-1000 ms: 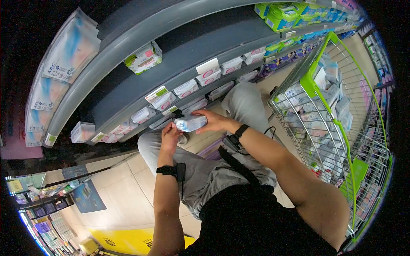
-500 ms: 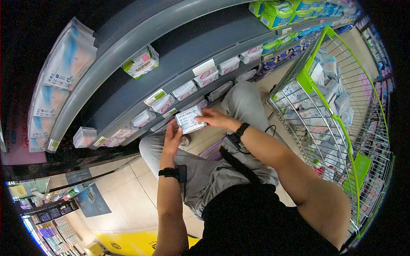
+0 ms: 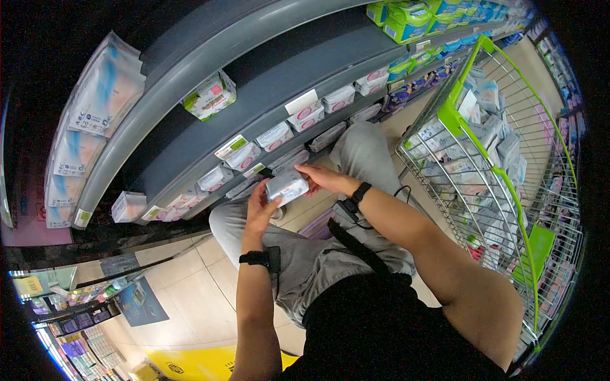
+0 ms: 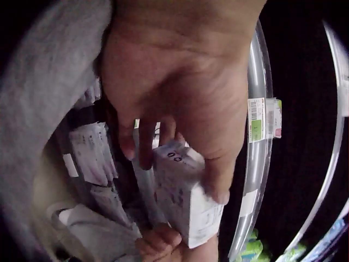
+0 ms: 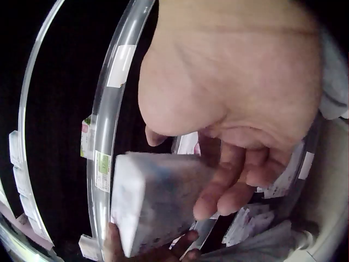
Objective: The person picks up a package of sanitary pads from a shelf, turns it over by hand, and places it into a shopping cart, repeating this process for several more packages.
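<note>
A small white pack of sanitary pads [image 3: 287, 186], printed on its faces, is held in front of the lower shelves, above the person's lap. The left hand [image 3: 257, 208] grips its left end, with the thumb on the near side. From the right, the right hand [image 3: 325, 180] holds the other end. In the left wrist view the thumb lies along one edge of the pack [image 4: 188, 191], and the right fingers show below it. The right wrist view shows the pack [image 5: 163, 202] tilted, with a bluish patch on its broad side and left fingertips [image 5: 188, 240] beneath.
Rows of similar white packs [image 3: 274, 135] line the low shelves ahead. A green-and-white pack [image 3: 210, 95] sits on a higher shelf. At the right stands a metal shopping cart [image 3: 454, 120] with green trim, holding many packs. Grey-trousered knees [image 3: 362, 149] flank the hands.
The pack has been turned between the two hands: its side showed first, then a broad printed face, and now it is tilted again. Both hands stay on it.
</note>
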A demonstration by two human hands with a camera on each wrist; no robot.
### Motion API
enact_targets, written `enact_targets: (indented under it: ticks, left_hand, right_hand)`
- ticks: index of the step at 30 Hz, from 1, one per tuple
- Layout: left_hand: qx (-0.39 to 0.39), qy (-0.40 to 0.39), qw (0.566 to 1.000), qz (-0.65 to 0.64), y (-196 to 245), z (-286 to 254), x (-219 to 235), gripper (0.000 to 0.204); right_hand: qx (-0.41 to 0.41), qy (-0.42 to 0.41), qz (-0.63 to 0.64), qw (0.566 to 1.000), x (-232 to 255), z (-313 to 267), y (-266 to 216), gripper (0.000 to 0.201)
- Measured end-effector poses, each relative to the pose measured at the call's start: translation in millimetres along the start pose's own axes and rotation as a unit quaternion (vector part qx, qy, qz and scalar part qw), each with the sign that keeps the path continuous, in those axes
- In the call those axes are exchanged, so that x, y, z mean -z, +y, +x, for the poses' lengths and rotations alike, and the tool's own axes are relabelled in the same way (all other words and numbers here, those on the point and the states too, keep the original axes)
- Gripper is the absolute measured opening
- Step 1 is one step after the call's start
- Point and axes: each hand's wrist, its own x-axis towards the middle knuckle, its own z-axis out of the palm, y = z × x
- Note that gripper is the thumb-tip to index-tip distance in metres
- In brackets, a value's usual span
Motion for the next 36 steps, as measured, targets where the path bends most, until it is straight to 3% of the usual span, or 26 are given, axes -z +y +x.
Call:
enact_targets:
  ticks: [2, 3, 5, 8, 11, 15, 18, 20, 26, 28, 31, 34, 35, 36]
  left_hand:
    - [0.042, 0.053, 0.989, -0.135, 13, -3, -4, 0.053]
    - [0.062, 0.079, 0.974, -0.202, 18, -4, -5, 0.050]
    - [0.089, 0.096, 0.976, -0.176, 7, -2, -1, 0.044]
    - [0.135, 0.104, 0.973, -0.156, -1, 1, 3, 0.040]
    - [0.170, 0.108, 0.969, -0.146, -2, 4, 3, 0.040]
    - [0.197, 0.111, 0.965, -0.130, -20, 8, 8, 0.048]
    - [0.263, 0.067, 0.954, -0.132, -28, 8, 4, 0.056]
    - [0.282, 0.046, 0.956, -0.060, -15, 4, -1, 0.066]
    - [0.246, -0.006, 0.966, -0.080, -28, 4, 2, 0.060]
    - [0.268, -0.023, 0.961, -0.062, -30, 1, 6, 0.057]
    - [0.272, -0.032, 0.959, -0.069, -36, -1, 10, 0.055]
    - [0.191, -0.068, 0.971, -0.125, -16, -5, 1, 0.057]
    - [0.144, -0.135, 0.969, -0.150, 5, -8, -5, 0.068]
    - [0.145, -0.118, 0.970, -0.155, 12, -11, -14, 0.072]
  right_hand:
    - [-0.013, 0.004, -0.046, 0.999, 8, 15, 11, 0.040]
    - [0.036, 0.028, -0.090, 0.995, 4, 11, 10, 0.038]
    - [0.135, 0.074, -0.175, 0.972, -11, 0, 8, 0.036]
    - [0.243, 0.083, -0.141, 0.956, -6, 14, 23, 0.038]
    - [0.206, -0.004, -0.166, 0.964, 2, 9, 8, 0.053]
    - [0.305, 0.023, -0.265, 0.914, -25, -25, -10, 0.059]
    - [0.286, 0.066, -0.426, 0.856, -14, -6, 17, 0.057]
    - [0.261, 0.076, -0.480, 0.834, -14, -8, 15, 0.060]
    - [0.294, 0.068, -0.462, 0.834, -20, -25, 7, 0.068]
    - [0.238, 0.044, -0.500, 0.832, -25, -30, -1, 0.066]
    - [0.249, 0.048, -0.483, 0.838, -30, -34, 1, 0.062]
    - [0.298, 0.083, -0.449, 0.838, -22, -38, 2, 0.057]
    - [0.344, 0.100, -0.443, 0.822, -16, -38, 1, 0.053]
    - [0.362, 0.150, -0.426, 0.815, -8, -39, 0, 0.053]
